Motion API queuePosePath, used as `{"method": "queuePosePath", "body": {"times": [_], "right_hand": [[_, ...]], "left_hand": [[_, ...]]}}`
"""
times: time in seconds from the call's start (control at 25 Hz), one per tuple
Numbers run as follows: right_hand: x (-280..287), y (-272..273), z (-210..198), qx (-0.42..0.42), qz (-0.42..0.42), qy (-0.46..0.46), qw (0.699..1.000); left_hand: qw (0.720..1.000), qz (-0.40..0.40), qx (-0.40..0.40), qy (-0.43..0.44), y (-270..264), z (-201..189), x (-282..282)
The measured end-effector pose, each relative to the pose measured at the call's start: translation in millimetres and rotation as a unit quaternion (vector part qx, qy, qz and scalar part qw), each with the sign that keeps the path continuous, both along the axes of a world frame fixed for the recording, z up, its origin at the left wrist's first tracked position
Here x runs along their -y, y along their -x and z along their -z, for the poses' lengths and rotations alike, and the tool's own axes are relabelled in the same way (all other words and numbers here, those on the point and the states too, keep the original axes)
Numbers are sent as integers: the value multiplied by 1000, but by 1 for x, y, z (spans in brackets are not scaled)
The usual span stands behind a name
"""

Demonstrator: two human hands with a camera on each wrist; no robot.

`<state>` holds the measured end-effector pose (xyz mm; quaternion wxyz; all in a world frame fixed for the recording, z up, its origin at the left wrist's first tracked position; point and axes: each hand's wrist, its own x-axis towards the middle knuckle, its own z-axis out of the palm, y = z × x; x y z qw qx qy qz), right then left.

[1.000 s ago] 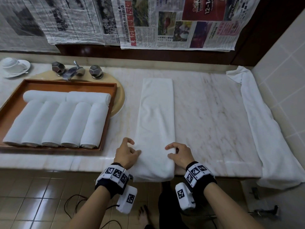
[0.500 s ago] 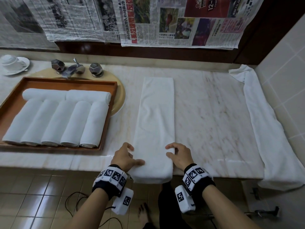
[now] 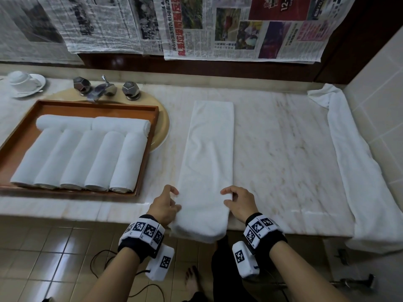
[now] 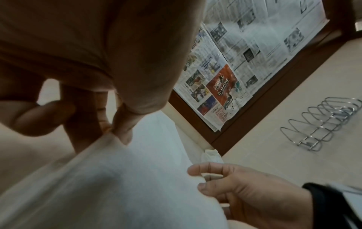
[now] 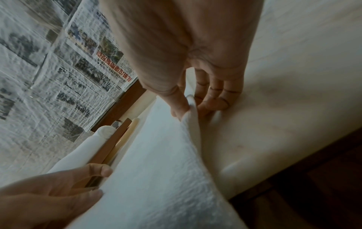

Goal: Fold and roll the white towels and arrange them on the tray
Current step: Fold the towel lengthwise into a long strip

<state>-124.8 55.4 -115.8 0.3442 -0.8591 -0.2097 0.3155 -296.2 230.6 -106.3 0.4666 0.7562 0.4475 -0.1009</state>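
A white towel (image 3: 207,158), folded into a long narrow strip, lies on the marble counter (image 3: 283,149), and its near end hangs over the front edge. My left hand (image 3: 172,199) pinches the towel's left edge near that end; the left wrist view shows thumb and fingers closing on the towel (image 4: 137,178). My right hand (image 3: 228,197) pinches the right edge, seen close in the right wrist view on the towel (image 5: 156,170). At the left a wooden tray (image 3: 98,105) holds several rolled white towels (image 3: 87,158).
Another white towel (image 3: 357,171) lies along the tiled right wall and hangs off the counter. A faucet (image 3: 102,88) and a cup on a saucer (image 3: 24,83) stand behind the tray. Newspapers (image 3: 239,29) cover the back wall. A wire rack (image 4: 323,122) hangs on the wall.
Both hands stayed at the towel's near end and shifted their fingers along its side edges. The towel's overhanging end slid slightly forward.
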Motion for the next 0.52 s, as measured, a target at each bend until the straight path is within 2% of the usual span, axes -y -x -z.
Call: {"method": "queuePosePath", "body": {"times": [0.2, 0.4, 0.52], "right_hand": [[-1, 1, -1, 7, -6, 7, 1000], [-6, 0, -3, -1, -3, 11, 1000], [-7, 0, -2, -1, -7, 15, 1000]], "left_hand": [[999, -20, 1, -26, 4, 2, 6], [998, -52, 33, -9, -16, -9, -1], [996, -71, 46, -31, -24, -5, -8]]}}
